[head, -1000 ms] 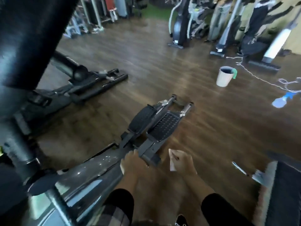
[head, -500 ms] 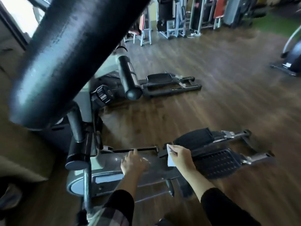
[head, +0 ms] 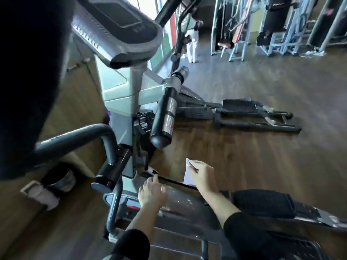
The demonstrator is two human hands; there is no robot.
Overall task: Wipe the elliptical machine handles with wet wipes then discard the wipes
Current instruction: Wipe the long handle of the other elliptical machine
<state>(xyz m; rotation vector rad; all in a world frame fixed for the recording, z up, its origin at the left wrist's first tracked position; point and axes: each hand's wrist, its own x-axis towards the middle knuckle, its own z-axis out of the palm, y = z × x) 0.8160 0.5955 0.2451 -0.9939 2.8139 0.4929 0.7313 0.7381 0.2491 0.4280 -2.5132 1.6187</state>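
Fingers (head: 193, 167) of right hand (head: 201, 174) around wet wipe (head: 187, 175)

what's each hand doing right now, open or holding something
Left hand: open, holding nothing, fingers reaching over the elliptical's housing.
Right hand: pinching a white wet wipe.

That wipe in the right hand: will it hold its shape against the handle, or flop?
Probably floppy: the wipe hangs limp below the right hand, which pinches its top. It looks thin and light, so it should wrap the handle easily.
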